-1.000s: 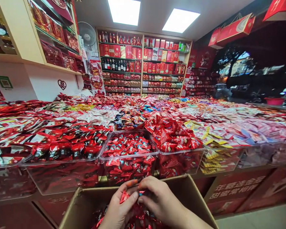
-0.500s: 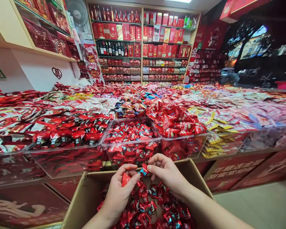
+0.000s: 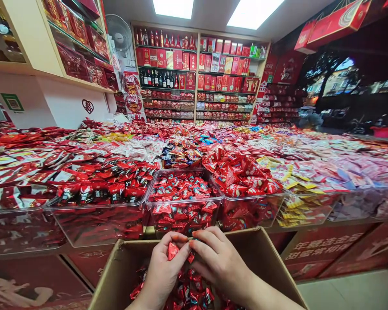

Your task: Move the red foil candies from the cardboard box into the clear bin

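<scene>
Above an open cardboard box (image 3: 118, 275), my left hand (image 3: 166, 262) is closed round a red wrapped candy (image 3: 172, 250), which shows between thumb and fingers. My right hand (image 3: 216, 260) touches its fingertips. Its fingers are bent and pressed together over a small red wrapped candy (image 3: 191, 257), most of which they hide. Red and blue wrapped candies (image 3: 194, 286) lie loose inside the box under both hands.
Just beyond the box stands a clear bin (image 3: 184, 202) of small red candies. Other bins flank it: dark red packets (image 3: 100, 193) left, larger red packets (image 3: 242, 172) and yellow packets (image 3: 294, 202) right. Shelves (image 3: 197, 56) of bottles and boxes rise behind.
My right hand has moved left and closed in against my left fingertips, covering the candy that showed between the hands. The view has tilted up a little.
</scene>
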A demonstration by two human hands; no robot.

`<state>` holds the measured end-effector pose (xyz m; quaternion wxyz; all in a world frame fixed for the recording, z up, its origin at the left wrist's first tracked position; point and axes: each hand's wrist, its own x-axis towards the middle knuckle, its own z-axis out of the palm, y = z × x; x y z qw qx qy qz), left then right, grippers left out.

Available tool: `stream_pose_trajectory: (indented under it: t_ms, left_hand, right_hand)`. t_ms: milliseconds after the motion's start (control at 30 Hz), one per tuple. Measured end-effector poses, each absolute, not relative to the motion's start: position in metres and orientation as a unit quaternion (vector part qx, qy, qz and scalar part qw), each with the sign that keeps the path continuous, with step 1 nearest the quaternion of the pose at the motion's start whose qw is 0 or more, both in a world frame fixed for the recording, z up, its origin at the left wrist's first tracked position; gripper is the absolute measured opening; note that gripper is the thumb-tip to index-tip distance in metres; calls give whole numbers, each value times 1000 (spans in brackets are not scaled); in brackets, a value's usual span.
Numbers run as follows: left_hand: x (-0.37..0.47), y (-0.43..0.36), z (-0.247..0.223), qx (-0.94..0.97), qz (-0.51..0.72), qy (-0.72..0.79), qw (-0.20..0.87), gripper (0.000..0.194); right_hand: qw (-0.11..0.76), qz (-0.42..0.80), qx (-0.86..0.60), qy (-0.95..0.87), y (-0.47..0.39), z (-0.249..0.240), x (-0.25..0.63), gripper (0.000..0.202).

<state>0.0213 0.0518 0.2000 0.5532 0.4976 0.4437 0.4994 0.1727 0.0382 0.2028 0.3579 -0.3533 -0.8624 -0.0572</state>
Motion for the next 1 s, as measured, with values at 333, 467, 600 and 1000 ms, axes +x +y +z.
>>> stream_pose_trajectory:
  t_ms: [333,467,600,1000]
  left_hand:
    - [14,49,208,434,509,392,632,16]
    - [7,50,210,428,514,350,656,17]
    - [5,48,209,433,474,273,717,20]
    - [11,44,193,579,429,331,610,22]
  right_hand:
    - [252,-44,-328,-909,45,237,172,12]
    - [252,-114,-379,-883,72,290,167,14]
    - [141,-158,-528,-822,135,326,151,15]
    - [112,-165,-587,-785,135,313,142,32]
